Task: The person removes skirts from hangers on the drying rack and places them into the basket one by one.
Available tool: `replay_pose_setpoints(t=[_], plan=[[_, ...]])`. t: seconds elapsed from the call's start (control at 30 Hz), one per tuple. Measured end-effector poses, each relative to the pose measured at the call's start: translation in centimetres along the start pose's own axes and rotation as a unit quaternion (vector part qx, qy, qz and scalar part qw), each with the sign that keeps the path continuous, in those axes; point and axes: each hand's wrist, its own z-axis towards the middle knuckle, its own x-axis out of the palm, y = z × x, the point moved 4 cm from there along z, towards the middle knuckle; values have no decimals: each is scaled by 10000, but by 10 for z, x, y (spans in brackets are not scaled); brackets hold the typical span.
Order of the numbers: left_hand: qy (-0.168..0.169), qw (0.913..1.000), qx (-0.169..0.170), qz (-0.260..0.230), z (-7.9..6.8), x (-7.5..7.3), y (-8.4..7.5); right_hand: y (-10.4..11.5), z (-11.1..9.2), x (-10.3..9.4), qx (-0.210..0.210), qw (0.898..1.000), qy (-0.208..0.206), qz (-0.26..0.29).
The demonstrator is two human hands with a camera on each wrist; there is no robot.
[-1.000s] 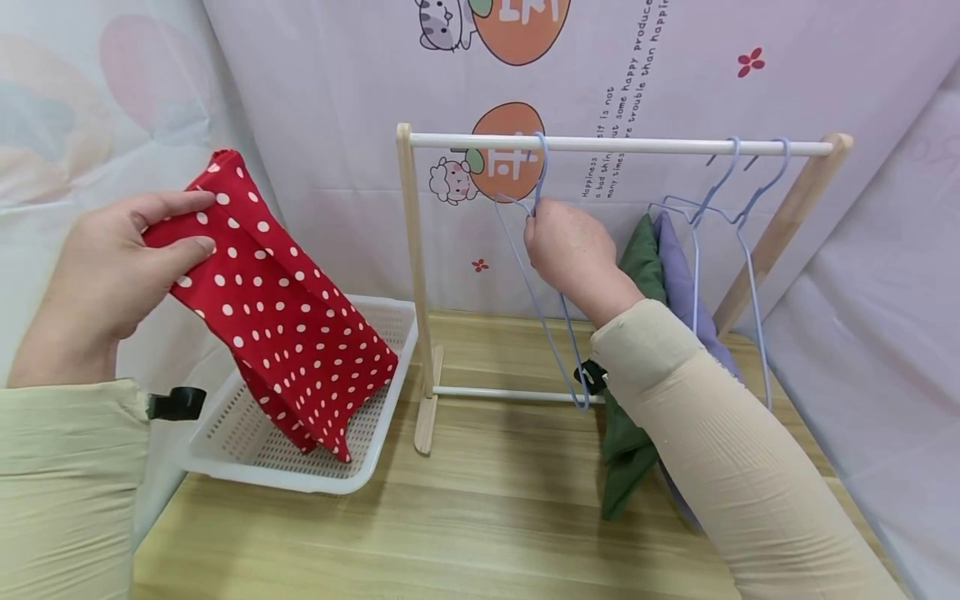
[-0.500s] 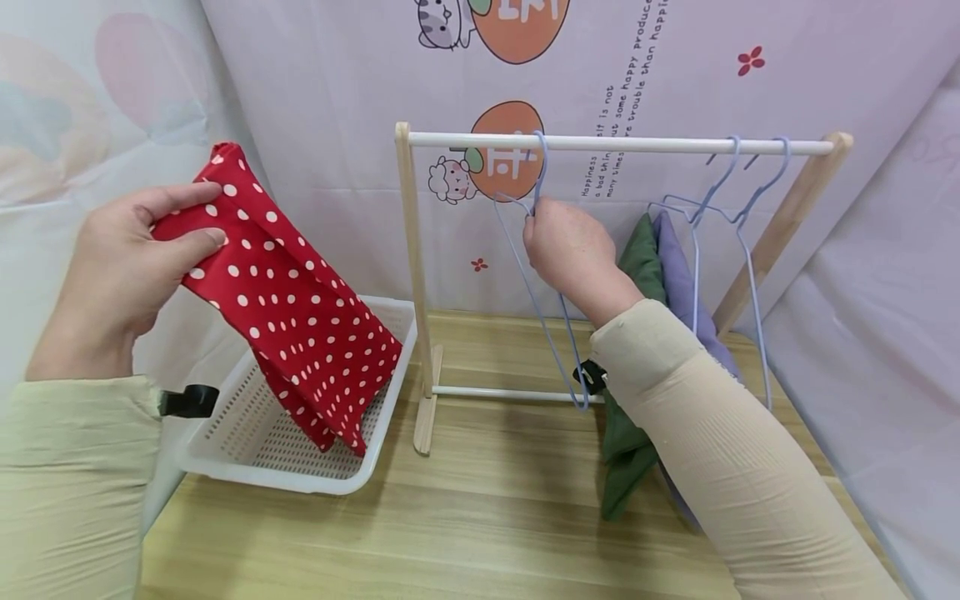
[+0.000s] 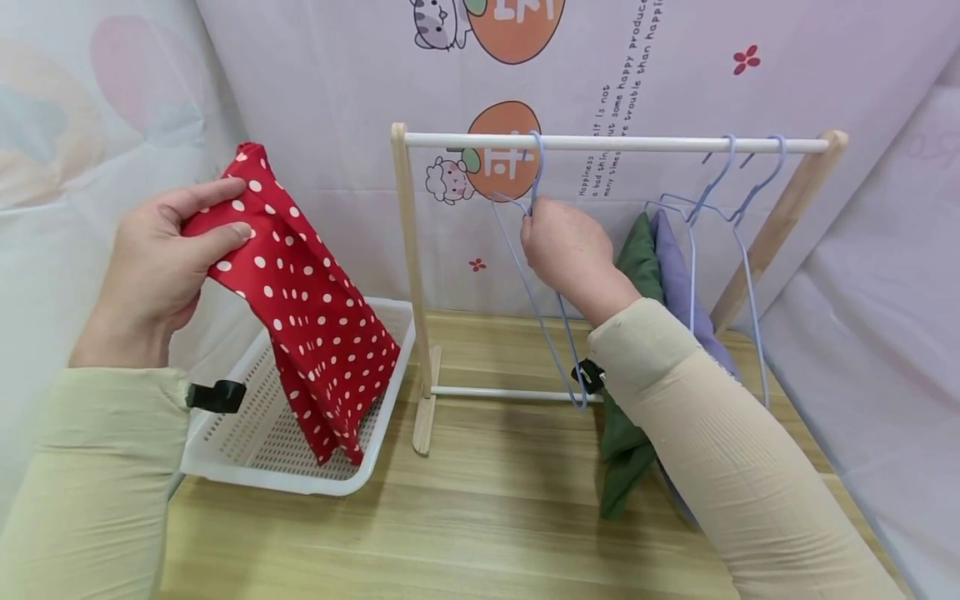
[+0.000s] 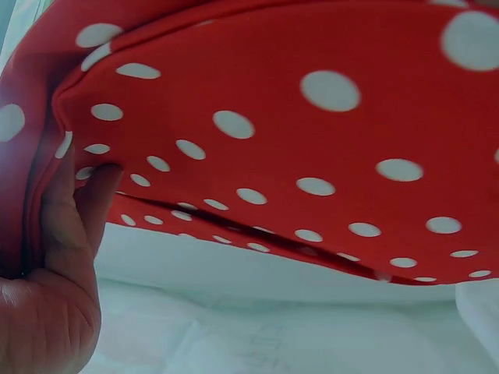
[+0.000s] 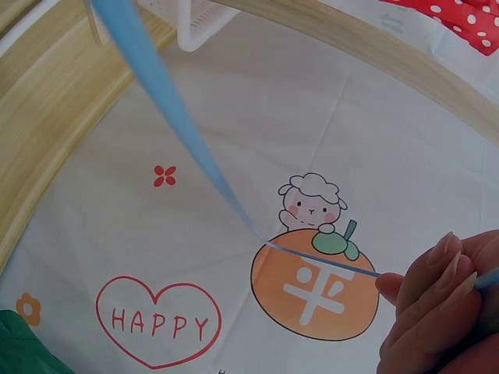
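Between thumb and fingers, my left hand (image 3: 168, 258) pinches the upper end of a red cloth with white dots (image 3: 322, 333). The cloth hangs slantwise, its lower end inside a white plastic basket (image 3: 232, 475). In the left wrist view the red fabric (image 4: 257, 140) fills most of the picture, and some fingers go behind a fold. My right hand (image 3: 570, 254) grips a blue clothes hanger (image 3: 535, 292) just below its hook, which sits over the rack's white rail. Curled fingers of the right hand (image 5: 444, 312) close round the hanger wire in the right wrist view.
A wooden rack with a white top rail (image 3: 615, 143) stands on the wooden table (image 3: 480, 517). At its right end hang two more blue hangers (image 3: 750, 250), beside a green cloth (image 3: 626, 475) and a purple cloth (image 3: 678, 275). Printed curtains (image 3: 337, 100) enclose the table.
My left hand has moved to the right, carrying the upper end of the red dotted cloth towards the rack. My right hand keeps its grip on the hanger, with little movement.
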Motion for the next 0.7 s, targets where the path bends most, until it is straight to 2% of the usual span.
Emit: replay_pose_setpoints(t=[0.13,0.23,0.43,0.57,0.63,0.7], plan=[[-66,9981,152,-600,4,2,5,-1,0,0,-5,10000,18,17],[-132,9959,79,-891,6,-5,14,-1,0,0,9,10000,16,17],[-397,9916,-258,-1207,5,-40,38,-1,0,1,-20,10000,-11,3],[-490,9874,-359,-1464,1,-65,46,-1,0,1,-53,10000,-21,-22],[-509,9878,-435,-1402,0,-76,47,-1,0,1,-49,10000,-18,-28],[-578,9906,-487,-1139,-2,-84,45,-1,0,1,-46,10000,-19,-29]])
